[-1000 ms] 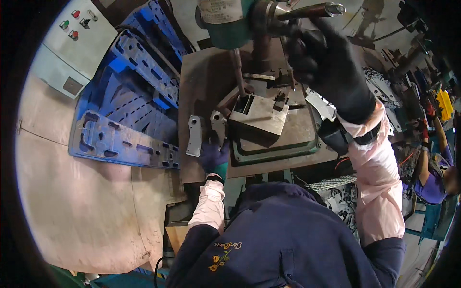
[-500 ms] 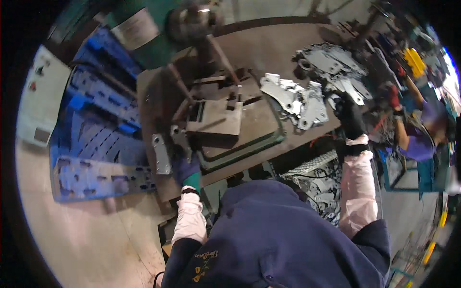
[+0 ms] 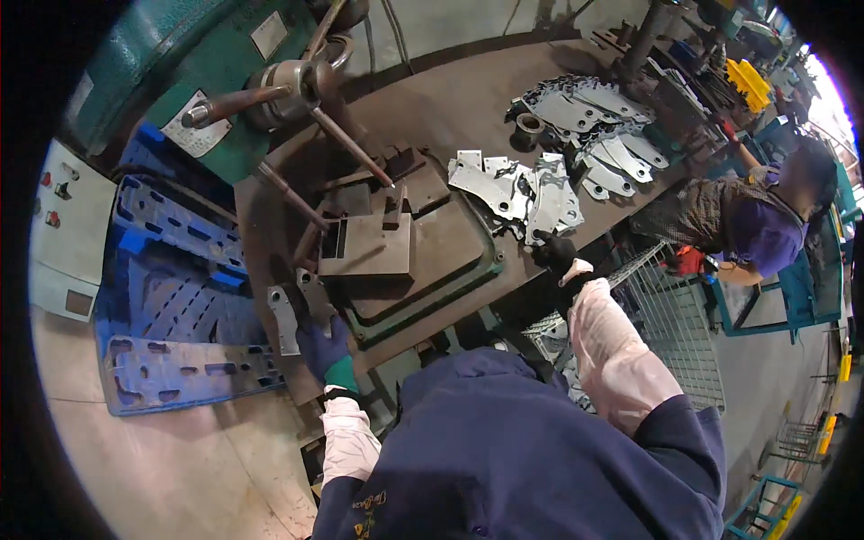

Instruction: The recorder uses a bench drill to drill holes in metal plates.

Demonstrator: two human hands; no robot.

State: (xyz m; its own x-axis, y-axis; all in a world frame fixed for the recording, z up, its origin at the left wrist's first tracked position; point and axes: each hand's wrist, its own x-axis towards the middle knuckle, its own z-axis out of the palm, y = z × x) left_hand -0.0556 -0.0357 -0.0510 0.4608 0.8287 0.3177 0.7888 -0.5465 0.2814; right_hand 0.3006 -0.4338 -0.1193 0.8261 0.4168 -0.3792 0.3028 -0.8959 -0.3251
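Observation:
My left hand (image 3: 325, 349), in a blue and teal glove, is closed at the near end of a grey metal plate (image 3: 312, 290) by the table's left edge. Another holed metal plate (image 3: 283, 320) lies just left of it. My right hand (image 3: 555, 256), in a black glove, has its fingers closed at the near end of a metal plate (image 3: 542, 219) in the front pile; its fingertips are partly hidden. Between my hands stands a steel die block (image 3: 369, 256) on a green-edged base (image 3: 450, 281).
A second pile of plates (image 3: 585, 106) lies farther back, beside a dark ring (image 3: 528, 129). Press handle bars (image 3: 351, 147) jut over the die. Blue pallets (image 3: 180, 360) stand left. A wire basket (image 3: 675, 315) is at right, near a co-worker in purple (image 3: 765, 238).
My right hand has moved left and nearer, from beside the far pile to the front pile's near edge. My left hand stays by its plate. The view has shifted, and the co-worker's posture differs.

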